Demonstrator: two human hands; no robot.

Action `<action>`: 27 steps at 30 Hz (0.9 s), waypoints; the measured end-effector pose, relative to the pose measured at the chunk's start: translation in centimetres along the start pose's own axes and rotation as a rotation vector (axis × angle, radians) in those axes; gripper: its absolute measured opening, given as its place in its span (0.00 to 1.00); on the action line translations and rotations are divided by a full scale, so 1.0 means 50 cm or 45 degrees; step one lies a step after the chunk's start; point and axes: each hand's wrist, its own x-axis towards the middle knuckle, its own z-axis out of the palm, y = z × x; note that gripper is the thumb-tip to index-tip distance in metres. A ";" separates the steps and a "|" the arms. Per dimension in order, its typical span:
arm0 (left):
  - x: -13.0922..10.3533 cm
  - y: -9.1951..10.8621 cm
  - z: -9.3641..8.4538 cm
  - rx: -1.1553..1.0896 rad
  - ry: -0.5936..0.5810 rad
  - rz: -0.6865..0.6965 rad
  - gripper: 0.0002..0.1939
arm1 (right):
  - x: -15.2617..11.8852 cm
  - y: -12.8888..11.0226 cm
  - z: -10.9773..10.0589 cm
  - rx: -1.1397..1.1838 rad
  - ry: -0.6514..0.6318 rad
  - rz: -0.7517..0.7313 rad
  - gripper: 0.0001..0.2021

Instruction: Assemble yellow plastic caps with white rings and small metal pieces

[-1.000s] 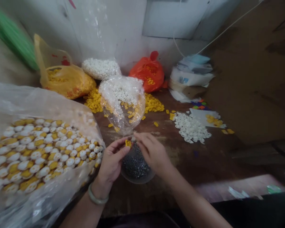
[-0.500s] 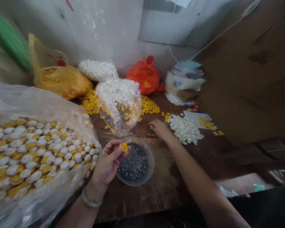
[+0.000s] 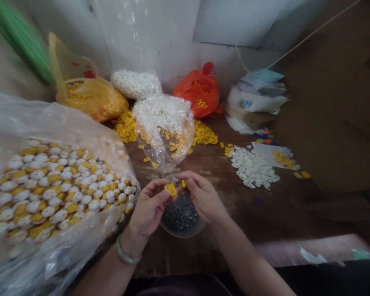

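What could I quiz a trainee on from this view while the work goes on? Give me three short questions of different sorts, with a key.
1. Multiple choice: what colour is the piece pinched in the left hand?
A. White
B. Yellow
C. Green

2. True or false: as the view shows it, the red bag sits between the yellow bag and the paper stack.

3. Fill in the missing word: the round bowl holds many small ____ bits.

Key: 1. B; 2. True; 3. dark.
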 end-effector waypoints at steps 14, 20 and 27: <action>-0.002 -0.003 0.011 0.154 0.160 0.302 0.15 | -0.006 0.016 0.049 0.275 0.333 0.088 0.16; -0.003 -0.004 0.011 0.266 0.218 0.421 0.12 | -0.012 0.028 0.068 0.307 0.287 0.126 0.16; -0.003 -0.002 0.009 0.298 0.248 0.442 0.10 | -0.015 0.043 0.067 0.285 0.251 0.116 0.16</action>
